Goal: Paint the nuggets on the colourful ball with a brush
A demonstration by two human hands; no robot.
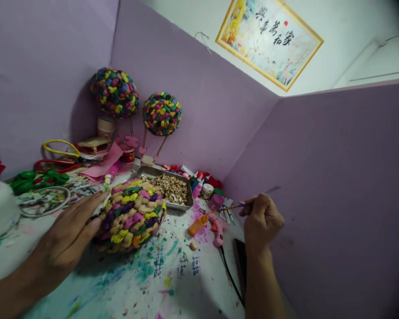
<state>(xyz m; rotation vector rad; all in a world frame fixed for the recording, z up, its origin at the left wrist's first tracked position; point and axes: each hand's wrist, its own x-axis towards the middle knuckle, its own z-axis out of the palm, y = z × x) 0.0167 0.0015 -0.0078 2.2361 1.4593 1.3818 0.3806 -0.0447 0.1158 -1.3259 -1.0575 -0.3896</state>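
A ball (133, 217) covered in peanut shells sits on the table, partly painted yellow, pink, purple and green, with many shells still bare tan. My left hand (73, 230) holds its left side, fingers long against the shells, something white showing at the fingertips. In a closed pinch, my right hand (262, 217) grips a thin paintbrush (231, 207). The brush points left, its tip close to the mouth of a tilted orange paint bottle (197, 225); whether they touch I cannot tell. A small cap (193, 245) lies below the bottle.
Behind the ball stands a metal tray (182, 206) of shells. A pink glue gun (218, 232) with a black cord and several paint jars (207, 191) are at right. Two finished-looking coloured balls (162, 114) stand on sticks by the wall. Yellow-handled scissors (61, 144) lie left.
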